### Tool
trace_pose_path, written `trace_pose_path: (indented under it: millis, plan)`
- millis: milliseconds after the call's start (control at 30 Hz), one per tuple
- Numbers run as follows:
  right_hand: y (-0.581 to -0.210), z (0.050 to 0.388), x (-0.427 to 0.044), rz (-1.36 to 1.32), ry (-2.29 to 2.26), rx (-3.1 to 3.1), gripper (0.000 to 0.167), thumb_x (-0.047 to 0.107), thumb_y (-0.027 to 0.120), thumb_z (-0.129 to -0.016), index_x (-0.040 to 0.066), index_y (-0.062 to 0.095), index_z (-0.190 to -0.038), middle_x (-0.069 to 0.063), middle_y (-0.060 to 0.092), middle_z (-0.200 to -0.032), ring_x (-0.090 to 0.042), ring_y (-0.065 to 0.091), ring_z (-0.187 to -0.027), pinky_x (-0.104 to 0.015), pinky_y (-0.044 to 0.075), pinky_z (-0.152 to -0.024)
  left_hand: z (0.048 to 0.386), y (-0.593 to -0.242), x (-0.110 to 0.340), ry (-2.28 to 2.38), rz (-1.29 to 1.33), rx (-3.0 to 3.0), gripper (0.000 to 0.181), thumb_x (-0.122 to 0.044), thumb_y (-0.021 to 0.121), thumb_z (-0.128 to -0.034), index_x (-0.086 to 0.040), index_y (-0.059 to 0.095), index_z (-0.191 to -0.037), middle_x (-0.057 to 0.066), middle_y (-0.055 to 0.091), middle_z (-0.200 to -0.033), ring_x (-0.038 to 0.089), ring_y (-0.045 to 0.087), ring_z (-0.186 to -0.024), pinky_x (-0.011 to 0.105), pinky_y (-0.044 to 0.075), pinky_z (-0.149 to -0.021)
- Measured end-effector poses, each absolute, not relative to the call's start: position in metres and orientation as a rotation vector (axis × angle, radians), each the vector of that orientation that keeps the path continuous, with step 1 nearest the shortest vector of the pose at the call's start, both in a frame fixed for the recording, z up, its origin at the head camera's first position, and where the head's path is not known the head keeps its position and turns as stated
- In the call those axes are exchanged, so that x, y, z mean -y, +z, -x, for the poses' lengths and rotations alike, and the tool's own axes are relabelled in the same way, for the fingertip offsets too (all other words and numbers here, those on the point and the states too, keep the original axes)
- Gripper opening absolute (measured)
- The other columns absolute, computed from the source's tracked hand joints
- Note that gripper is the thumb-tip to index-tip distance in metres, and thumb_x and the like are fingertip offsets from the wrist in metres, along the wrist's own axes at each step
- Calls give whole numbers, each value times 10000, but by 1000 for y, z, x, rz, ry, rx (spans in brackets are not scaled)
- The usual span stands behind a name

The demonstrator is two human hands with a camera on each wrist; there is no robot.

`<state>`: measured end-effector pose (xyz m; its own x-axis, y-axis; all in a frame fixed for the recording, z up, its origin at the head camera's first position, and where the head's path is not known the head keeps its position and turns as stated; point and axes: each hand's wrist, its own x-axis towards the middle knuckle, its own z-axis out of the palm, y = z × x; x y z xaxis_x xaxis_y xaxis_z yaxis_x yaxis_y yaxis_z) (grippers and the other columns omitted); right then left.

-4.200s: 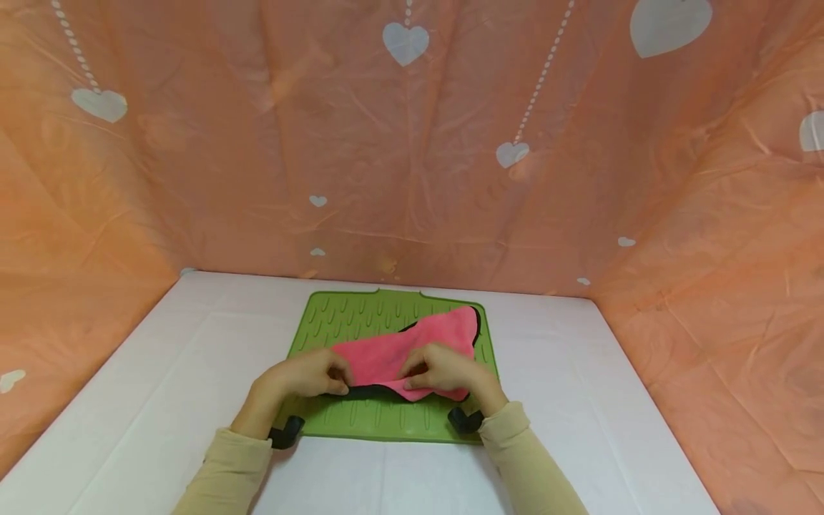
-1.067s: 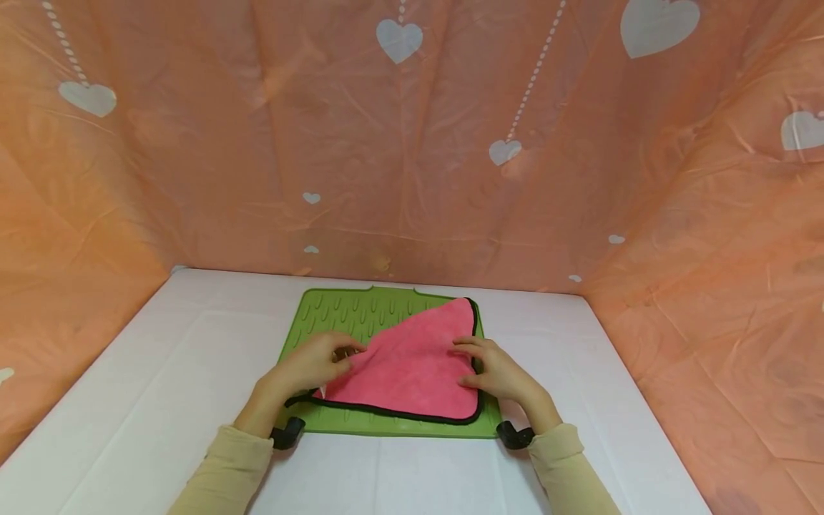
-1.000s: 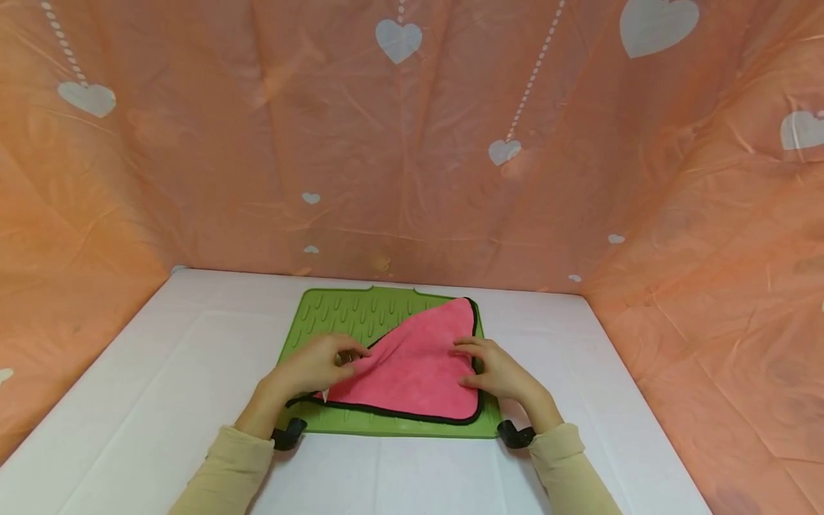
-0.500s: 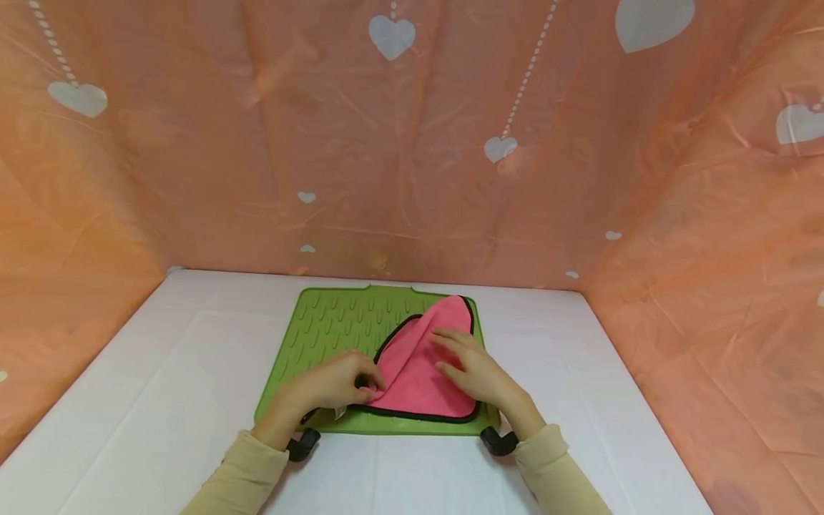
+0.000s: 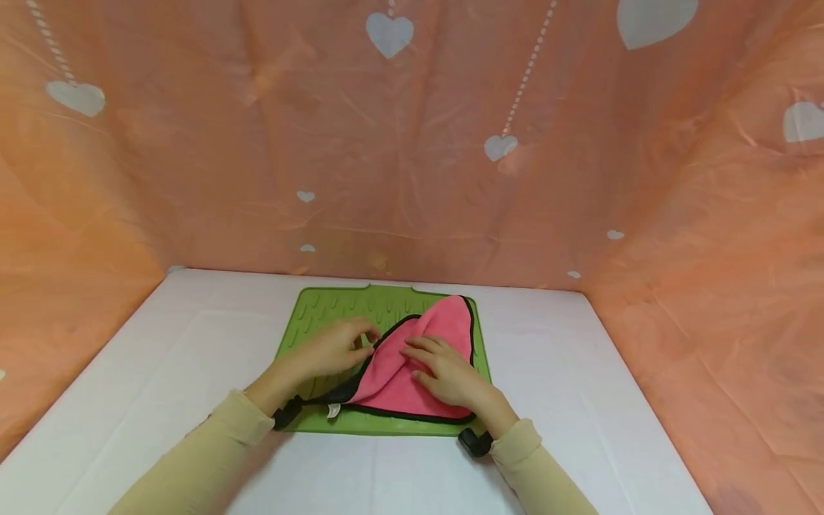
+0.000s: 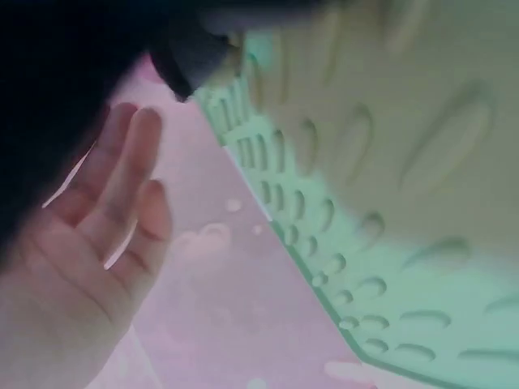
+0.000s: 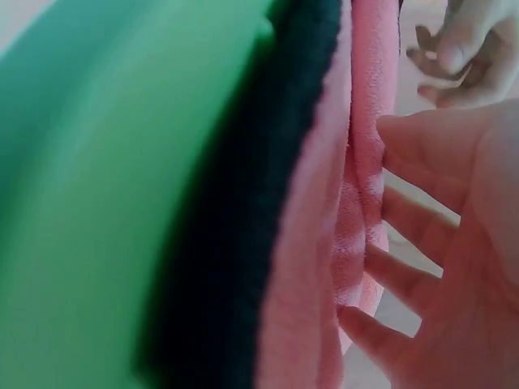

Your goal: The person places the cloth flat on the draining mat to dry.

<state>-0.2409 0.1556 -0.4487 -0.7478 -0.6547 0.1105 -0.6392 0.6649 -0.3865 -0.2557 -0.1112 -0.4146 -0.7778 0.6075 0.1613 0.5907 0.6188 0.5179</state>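
Note:
A pink cloth (image 5: 444,325) with black edging lies partly folded on the green mat (image 5: 328,307), its dark underside and a white tag (image 5: 333,410) showing at the left. My left hand (image 5: 337,347) is beside the cloth's upper-left edge, fingers loosely bent; in the right wrist view the same left hand (image 7: 470,57) has nothing between its fingers. Spread fingers of my right hand (image 5: 447,372) rest on the middle of the cloth. The right wrist view shows fingertips of the right hand (image 7: 446,227) touching the pink fabric (image 7: 365,186).
The mat lies on a white-covered table (image 5: 219,357). An orange curtain (image 5: 412,186) with white hearts rises behind and on both sides. Black wrist devices sit under both wrists, above the mat's near edge.
My left hand has let go of the cloth and moved up and slightly left. My right hand has slid left over the cloth. Earlier, the cloth's left part was drawn to the right.

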Motion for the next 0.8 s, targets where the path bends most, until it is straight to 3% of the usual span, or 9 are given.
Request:
trace_pose_path:
  millis: [233,400,633,800]
  plan:
    - [-446,238,-156,1098,-639,-2808,429,144,658,-1023,90,619,-1447,-159,497,-1543,-378,438,-1441,-538,378,-1172,292,-418,100,906,-935,-2788,269,-97,676,-1004,17,678,-1247,125,697,-1172,204,667,-930,322,565,-745]
    - [-447,237,-156,1094,-614,-2808,427,154,667,-1019,101,626,-1441,-152,506,-1530,-367,459,-1426,-526,400,-1159,312,-430,88,968,-841,-2699,297,-107,638,-1032,41,647,-1289,168,687,-1224,272,685,-1053,367,583,-827]
    - [-448,237,-156,1072,-605,-2805,415,203,669,-1024,132,642,-1432,-104,550,-1477,-311,511,-1385,-490,425,-1146,329,-446,76,1105,-831,-2663,272,-85,643,-1015,42,663,-1255,178,716,-1140,332,680,-1093,448,563,-922]
    - [-448,237,-158,1073,-608,-2808,402,202,677,-1017,130,658,-1412,-95,573,-1442,-297,537,-1357,-488,443,-1128,334,-453,70,1134,-847,-2657,268,-40,651,-985,21,677,-1244,164,720,-1101,312,696,-1042,419,573,-882]
